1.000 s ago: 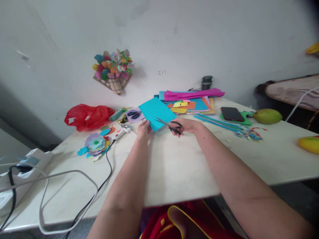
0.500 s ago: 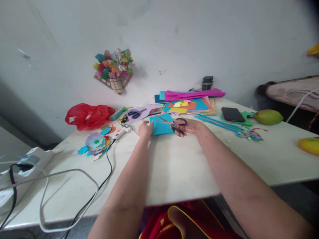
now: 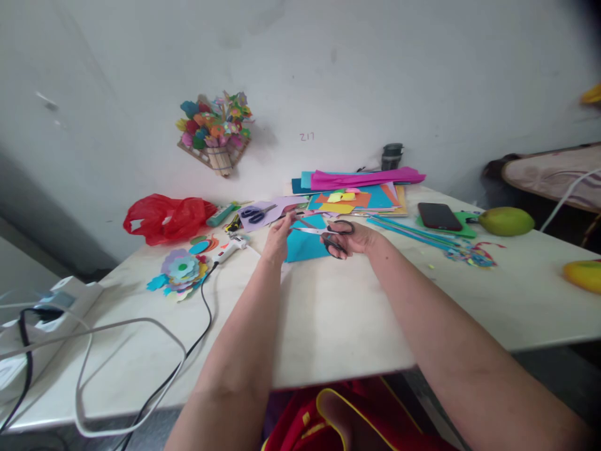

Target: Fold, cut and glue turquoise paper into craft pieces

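A pair of black-handled scissors [image 3: 339, 233] is held in my right hand [image 3: 357, 238], with fingers through the handles and the blades parted, pointing left. My left hand [image 3: 279, 237] is at the left edge of a blue sheet [image 3: 306, 243], its fingers closed around the sheet's upper left part near the blade tips. Part of the sheet is hidden behind the blades and fingers.
A glue gun [image 3: 228, 250] and stacked paper flowers [image 3: 182, 269] lie on the left, near a red plastic bag [image 3: 166, 218]. Behind are dark scissors [image 3: 256, 214] and coloured sheets [image 3: 375, 197]. A phone [image 3: 439, 216] and a green mango [image 3: 506, 222] are on the right.
My left hand has risen slightly, its fingers now closer together near the blade tips. The scissor blades have turned a little and the blue sheet has shifted slightly towards me.
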{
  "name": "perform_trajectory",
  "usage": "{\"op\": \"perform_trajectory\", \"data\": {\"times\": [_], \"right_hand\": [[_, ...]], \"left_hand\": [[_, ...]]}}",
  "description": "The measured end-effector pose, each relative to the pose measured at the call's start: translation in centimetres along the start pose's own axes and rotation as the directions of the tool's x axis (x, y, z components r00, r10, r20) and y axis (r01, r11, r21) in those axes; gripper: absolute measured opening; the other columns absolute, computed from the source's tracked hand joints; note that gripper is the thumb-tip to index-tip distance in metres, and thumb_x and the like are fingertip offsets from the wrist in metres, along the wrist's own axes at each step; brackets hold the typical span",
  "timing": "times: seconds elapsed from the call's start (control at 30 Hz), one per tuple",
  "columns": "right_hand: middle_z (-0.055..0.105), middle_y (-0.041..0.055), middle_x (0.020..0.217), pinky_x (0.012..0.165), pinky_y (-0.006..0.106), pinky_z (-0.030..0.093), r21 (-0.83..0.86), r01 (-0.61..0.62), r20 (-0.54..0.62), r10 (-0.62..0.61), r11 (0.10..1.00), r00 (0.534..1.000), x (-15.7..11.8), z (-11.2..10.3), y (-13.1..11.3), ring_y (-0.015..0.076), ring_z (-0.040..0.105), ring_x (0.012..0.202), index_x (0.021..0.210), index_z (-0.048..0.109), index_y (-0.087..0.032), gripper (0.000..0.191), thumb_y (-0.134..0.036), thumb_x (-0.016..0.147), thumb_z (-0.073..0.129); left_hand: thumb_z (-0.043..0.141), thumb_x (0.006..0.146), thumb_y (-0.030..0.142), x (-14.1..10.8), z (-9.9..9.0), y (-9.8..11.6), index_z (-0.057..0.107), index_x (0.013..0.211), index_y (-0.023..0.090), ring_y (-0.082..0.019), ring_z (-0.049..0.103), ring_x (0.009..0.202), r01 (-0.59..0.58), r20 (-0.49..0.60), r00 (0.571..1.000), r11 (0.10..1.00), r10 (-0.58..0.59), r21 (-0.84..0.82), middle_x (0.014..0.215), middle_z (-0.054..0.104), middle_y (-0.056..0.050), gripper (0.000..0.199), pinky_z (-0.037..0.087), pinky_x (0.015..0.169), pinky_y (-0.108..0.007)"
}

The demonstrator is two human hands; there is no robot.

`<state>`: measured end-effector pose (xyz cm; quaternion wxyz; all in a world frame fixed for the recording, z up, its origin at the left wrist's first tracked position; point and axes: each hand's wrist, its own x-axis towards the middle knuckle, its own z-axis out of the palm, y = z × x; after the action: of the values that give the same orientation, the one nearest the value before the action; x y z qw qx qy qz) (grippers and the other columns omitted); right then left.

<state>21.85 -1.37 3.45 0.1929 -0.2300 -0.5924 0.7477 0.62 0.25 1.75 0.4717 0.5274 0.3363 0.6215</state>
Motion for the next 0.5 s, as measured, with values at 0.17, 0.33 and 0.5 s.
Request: {"op": "perform_trajectory", "data": {"times": [0.17,0.33,0.5], "right_hand": [[0.065,0.0058,0.057,0.029,0.019,0.034,0.026,0.02,0.009,-0.02,0.999,1.0,0.0,0.2,0.0,0.0138,0.055,0.038,0.085,0.056,-0.013,0.045,-0.055,0.079,0.042],[0.063,0.0056,0.054,0.031,0.019,0.034,0.019,-0.001,-0.048,0.002,1.0,0.999,-0.3,1.1,-0.3,0.013,0.053,0.036,0.082,0.056,-0.014,0.045,-0.056,0.078,0.041],[0.061,0.0046,0.052,0.03,0.02,0.032,-0.002,-0.007,-0.124,0.007,1.0,0.992,-0.5,1.5,-0.6,0.0129,0.05,0.035,0.08,0.057,-0.014,0.046,-0.057,0.077,0.041]], "left_hand": [[0.074,0.06,0.042,0.3,0.2,-0.1,0.069,0.078,0.018,-0.02,0.057,0.1,-0.031,-0.064,0.998,0.993,0.024,-0.117,0.087,0.069,-0.004,0.031,0.039,0.087,-0.031],[0.074,0.06,0.038,0.3,0.1,0.1,0.066,0.072,0.017,-0.016,0.061,0.082,-0.032,-0.084,0.996,0.991,0.021,-0.132,0.07,0.065,-0.001,0.025,0.043,0.077,-0.027],[0.07,0.065,0.038,0.2,0.0,0.3,0.06,0.064,0.016,-0.014,0.06,0.079,-0.001,-0.086,0.996,0.993,-0.009,-0.114,0.067,0.062,-0.001,0.024,0.044,0.075,-0.025]]}}
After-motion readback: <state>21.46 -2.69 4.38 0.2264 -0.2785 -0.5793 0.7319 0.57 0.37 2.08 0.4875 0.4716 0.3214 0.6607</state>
